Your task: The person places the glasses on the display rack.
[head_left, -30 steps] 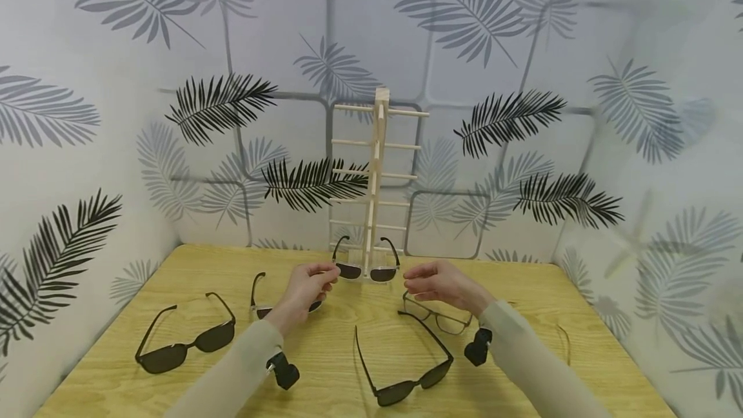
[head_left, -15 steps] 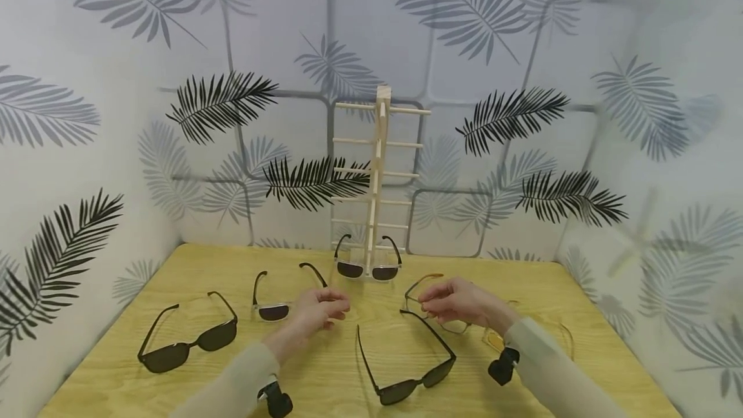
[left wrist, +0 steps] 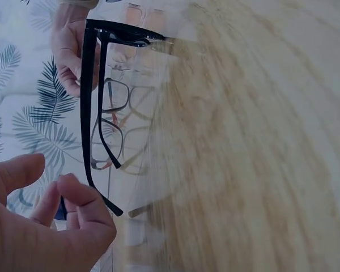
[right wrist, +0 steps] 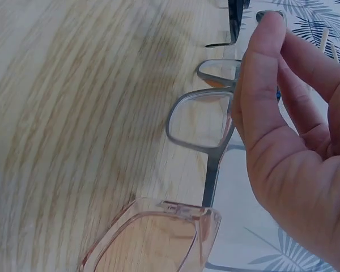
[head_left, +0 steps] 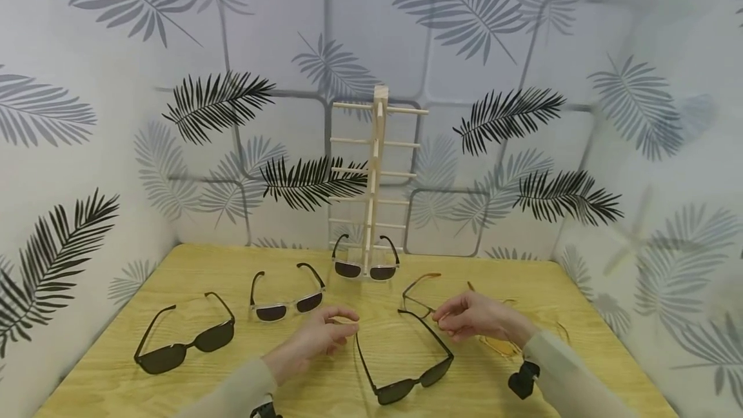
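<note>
We look into a boxed-in indoor nook: pale walls (head_left: 278,31) with a leaf print (head_left: 218,108) enclose a yellow wood-grain table (head_left: 191,269). A wooden eyewear rack (head_left: 376,148) and several pairs of glasses (head_left: 213,337) suggest a display corner; shop, home or studio, we cannot tell.

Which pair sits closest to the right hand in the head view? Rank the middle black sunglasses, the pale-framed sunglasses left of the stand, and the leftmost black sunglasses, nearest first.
From the right hand:
1. Middle black sunglasses, just to its left.
2. Pale-framed sunglasses, farther left, past the middle pair.
3. Leftmost black sunglasses, farthest left of the three.
</note>
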Tool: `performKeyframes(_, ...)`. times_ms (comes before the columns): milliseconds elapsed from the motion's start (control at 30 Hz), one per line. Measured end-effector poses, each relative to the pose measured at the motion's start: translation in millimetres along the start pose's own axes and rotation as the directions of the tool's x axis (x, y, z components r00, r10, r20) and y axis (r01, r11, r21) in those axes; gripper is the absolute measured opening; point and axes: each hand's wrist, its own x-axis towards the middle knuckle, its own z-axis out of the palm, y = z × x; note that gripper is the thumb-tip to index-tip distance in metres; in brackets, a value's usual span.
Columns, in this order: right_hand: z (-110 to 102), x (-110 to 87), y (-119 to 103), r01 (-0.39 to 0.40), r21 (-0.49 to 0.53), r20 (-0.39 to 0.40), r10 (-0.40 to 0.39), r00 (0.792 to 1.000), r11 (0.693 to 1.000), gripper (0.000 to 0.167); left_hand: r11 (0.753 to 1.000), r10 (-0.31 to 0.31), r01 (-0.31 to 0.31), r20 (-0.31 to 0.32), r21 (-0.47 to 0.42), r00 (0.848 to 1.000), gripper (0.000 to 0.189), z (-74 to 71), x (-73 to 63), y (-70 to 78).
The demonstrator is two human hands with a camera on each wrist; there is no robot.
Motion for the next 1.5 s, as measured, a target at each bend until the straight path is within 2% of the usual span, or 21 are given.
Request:
performKeyframes(267,1,-5.7,3,-0.013,-0.013,0.043,0.014,0.999,1.000,0.032,0.997,-0.060,0.065,0.132,-0.035,0.989,0.031,-0.8,-13.0,0.4)
performKeyframes(500,3,-6.8,10,-0.033,0.008,0.053,0.032,0.998,0.999,0.033,0.997,-0.043,0.054,0.177,-0.055,0.983,0.028,3.3,-20.4,-4.8)
performKeyframes(667,6,-7.5,14,-0.017,0.037,0.060,0.015,0.998,0.999,0.035,0.995,-0.044,0.063,0.211,-0.084,0.976,0.029,8.6,-23.7,-10.1)
performKeyframes(900,9,-8.3,18,-0.009,0.084,0.113,0.000,0.994,0.996,0.036,0.994,-0.039,0.062,0.235,-0.091,0.971,0.028,14.0,-28.7,-13.3)
performKeyframes(1100,11,-8.3,22,-0.019,0.111,0.100,0.008,0.995,0.994,0.036,0.987,-0.031,0.068,0.239,-0.148,0.971,0.026,19.0,-31.8,-14.2)
performKeyframes(1500,15,-7.4,20,-0.040,0.151,0.106,0.024,0.994,0.988,0.040,0.980,-0.046,0.091,0.246,-0.175,0.968,0.028,19.1,-32.7,-14.1)
